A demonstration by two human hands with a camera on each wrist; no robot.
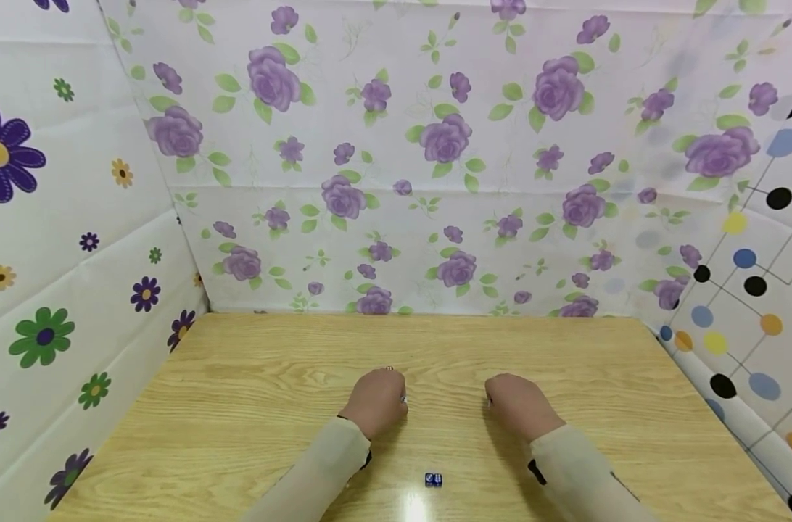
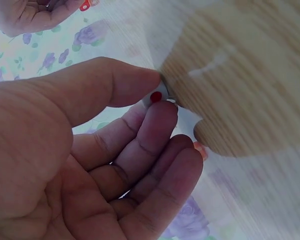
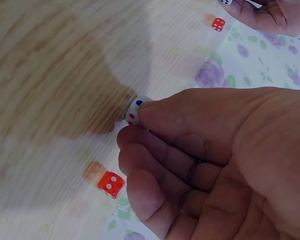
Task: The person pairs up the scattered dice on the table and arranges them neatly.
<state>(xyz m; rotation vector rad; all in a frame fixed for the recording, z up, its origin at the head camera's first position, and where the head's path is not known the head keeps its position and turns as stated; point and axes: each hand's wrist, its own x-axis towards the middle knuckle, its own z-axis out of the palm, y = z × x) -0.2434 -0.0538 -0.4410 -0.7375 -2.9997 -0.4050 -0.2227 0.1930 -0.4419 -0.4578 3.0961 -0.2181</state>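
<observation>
My left hand [image 1: 375, 402] is low over the wooden table, pinching a white die [image 2: 156, 96] between thumb and fingertips; one large red dot shows on it. Likewise, my right hand [image 1: 521, 406] pinches another white die [image 3: 135, 110], with blue and red dots visible, close to the tabletop. A red die [image 3: 111, 185] with white dots sits on the table just beyond the right fingers. Another red die [image 3: 218, 24] lies near the left hand; in the left wrist view, fingers mostly hide a red die [image 2: 202, 151].
Two blue dice [image 1: 433, 480] lie side by side between the forearms, toward the table's near edge. The wooden tabletop [image 1: 291, 341] is glossy and reflects things. Flowered cloth [image 1: 396, 167] hangs behind it, with patterned cloths at left and right.
</observation>
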